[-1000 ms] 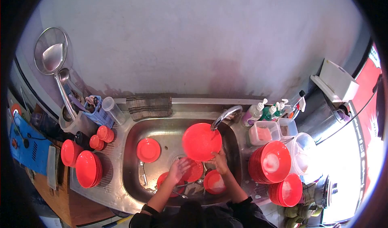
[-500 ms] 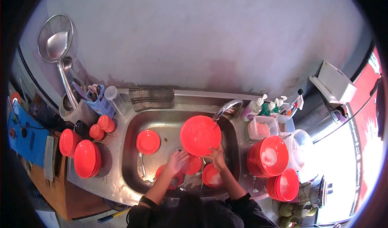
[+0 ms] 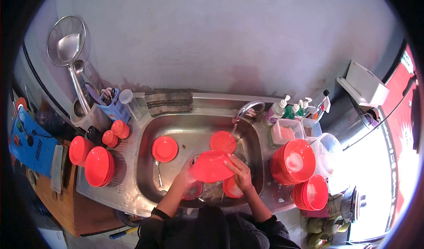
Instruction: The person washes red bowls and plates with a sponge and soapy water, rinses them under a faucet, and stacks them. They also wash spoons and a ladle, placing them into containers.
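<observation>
A large red bowl (image 3: 211, 167) is tipped over the sink (image 3: 145, 160), its outer side facing me. My left hand (image 3: 187, 171), partly blurred and hidden behind the bowl, grips its left edge. On the right side my right hand (image 3: 240, 170) holds it, fingers laid along the outside. Just beyond, a small red bowl (image 3: 222, 141) sits beneath the faucet (image 3: 248, 107), with water running down. Below my hands lie another red bowl (image 3: 192, 190) and one with suds (image 3: 231, 187). A red plate (image 3: 164, 149) and a spoon (image 3: 159, 174) rest at the sink's left.
Stacked red bowls with suds (image 3: 297, 160) stand on the right counter, near plastic tubs (image 3: 287, 132) and pump bottles (image 3: 277, 111). More red bowls (image 3: 98, 166) are on the left, beside a blue basket (image 3: 115, 108). A striped cloth (image 3: 168, 102) hangs behind the sink.
The large bowl has come toward me and tipped from open side up to underside showing. Both hands now grip its sides. The small bowl under the faucet has come into view.
</observation>
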Tool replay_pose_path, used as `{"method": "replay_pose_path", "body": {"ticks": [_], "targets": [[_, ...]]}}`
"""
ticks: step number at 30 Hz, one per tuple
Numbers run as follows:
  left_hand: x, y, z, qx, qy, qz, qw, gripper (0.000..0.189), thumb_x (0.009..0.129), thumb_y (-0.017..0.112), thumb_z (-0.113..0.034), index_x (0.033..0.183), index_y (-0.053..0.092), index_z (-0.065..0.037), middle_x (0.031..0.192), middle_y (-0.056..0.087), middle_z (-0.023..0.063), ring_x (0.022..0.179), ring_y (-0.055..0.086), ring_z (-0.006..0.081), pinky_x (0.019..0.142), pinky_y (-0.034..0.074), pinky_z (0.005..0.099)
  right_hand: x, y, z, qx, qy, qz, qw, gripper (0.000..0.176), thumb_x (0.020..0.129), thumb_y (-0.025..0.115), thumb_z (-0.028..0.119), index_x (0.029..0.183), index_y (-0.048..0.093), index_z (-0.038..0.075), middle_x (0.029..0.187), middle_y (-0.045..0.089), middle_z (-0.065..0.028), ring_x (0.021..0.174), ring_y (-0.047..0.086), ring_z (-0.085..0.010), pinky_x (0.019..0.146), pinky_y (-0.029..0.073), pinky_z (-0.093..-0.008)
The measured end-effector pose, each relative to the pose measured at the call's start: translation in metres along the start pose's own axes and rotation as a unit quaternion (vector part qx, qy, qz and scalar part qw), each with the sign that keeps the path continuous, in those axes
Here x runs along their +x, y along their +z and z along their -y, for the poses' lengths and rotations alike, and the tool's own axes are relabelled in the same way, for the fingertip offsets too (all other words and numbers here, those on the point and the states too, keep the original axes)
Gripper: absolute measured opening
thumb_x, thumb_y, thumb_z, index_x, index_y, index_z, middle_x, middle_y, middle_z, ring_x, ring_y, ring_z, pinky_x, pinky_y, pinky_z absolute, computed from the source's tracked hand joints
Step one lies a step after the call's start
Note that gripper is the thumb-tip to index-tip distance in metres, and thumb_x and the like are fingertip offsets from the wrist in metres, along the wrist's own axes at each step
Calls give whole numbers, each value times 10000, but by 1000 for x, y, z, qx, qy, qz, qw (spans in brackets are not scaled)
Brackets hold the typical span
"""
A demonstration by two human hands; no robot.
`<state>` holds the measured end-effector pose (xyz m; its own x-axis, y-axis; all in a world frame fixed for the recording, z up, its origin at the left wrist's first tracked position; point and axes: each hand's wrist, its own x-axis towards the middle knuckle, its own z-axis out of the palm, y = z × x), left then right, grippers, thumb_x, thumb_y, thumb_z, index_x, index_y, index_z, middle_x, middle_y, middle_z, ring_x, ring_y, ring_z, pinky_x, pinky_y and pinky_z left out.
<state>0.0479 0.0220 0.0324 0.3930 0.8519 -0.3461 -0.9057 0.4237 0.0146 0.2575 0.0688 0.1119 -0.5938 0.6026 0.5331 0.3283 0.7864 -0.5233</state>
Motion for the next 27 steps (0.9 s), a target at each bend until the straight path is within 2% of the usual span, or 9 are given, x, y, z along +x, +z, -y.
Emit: {"method": "replay_pose_path", "body": {"ticks": [4,6,7,10,14,16,17,21,27], "targets": [[-2,23,4,63,29,14,998,388,835,357,-308,1125,373,-51,1128,432,101,1032,424,220,882,331,378,-7,0,-17,-10,-62,-69,996,499,601,413,-86,1031,522,143,1097,459,-128,1042,413,-295,875,330,-361],[-4,45,9,64,140,71,986,365,828,385,-274,1116,371,-50,1124,436,95,1004,449,202,866,355,351,-7,0,-15,-105,89,-61,989,473,630,415,-77,1042,512,134,1116,430,-158,1085,359,-306,902,290,-368],[-2,44,8,65,139,71,986,365,828,385,-274,1116,371,-50,1124,436,95,1004,449,202,866,355,351,-5,2,-14,-50,155,-86,983,458,674,396,-72,1073,487,134,1165,377,-162,1109,326,-297,921,257,-365],[14,36,4,125,190,21,974,365,815,415,-274,1102,376,-53,1122,437,91,1012,440,199,859,365,348,-19,4,-31,42,204,-119,971,363,704,422,-66,1011,517,102,1148,394,-152,1077,362,-297,858,330,-318],[37,35,1,124,161,37,978,360,804,448,-228,1106,363,-52,1118,434,88,1021,428,210,852,372,351,-27,-17,-21,51,232,-106,965,377,707,409,-49,1064,467,58,1182,341,-159,1091,351,-273,890,296,-323],[50,37,2,155,149,52,975,364,800,458,-210,1110,356,-48,1120,432,92,1022,427,219,855,369,350,-20,-38,2,165,311,-207,913,291,671,435,-97,863,586,61,1104,430,-144,996,447,-249,759,392,-304],[59,38,4,163,151,58,973,353,798,456,-174,1111,352,-47,1120,430,97,1024,426,219,857,368,355,-25,-40,-1,20,227,-234,945,261,656,427,-96,788,600,48,1070,452,-143,1003,439,-263,804,373,-323],[96,34,1,179,143,67,971,338,788,454,-89,1106,350,-39,1111,432,108,1024,427,220,858,366,371,-30,-88,4,-160,159,-197,954,236,663,483,-14,857,580,79,1086,430,-126,1058,365,-296,886,293,-393],[112,64,9,250,138,27,958,324,783,460,-73,1092,365,-57,1088,448,90,1000,445,225,849,372,369,-44,-120,11,-259,269,-198,906,253,682,470,14,914,541,85,1047,452,-128,1023,387,-300,885,286,-405]]}}
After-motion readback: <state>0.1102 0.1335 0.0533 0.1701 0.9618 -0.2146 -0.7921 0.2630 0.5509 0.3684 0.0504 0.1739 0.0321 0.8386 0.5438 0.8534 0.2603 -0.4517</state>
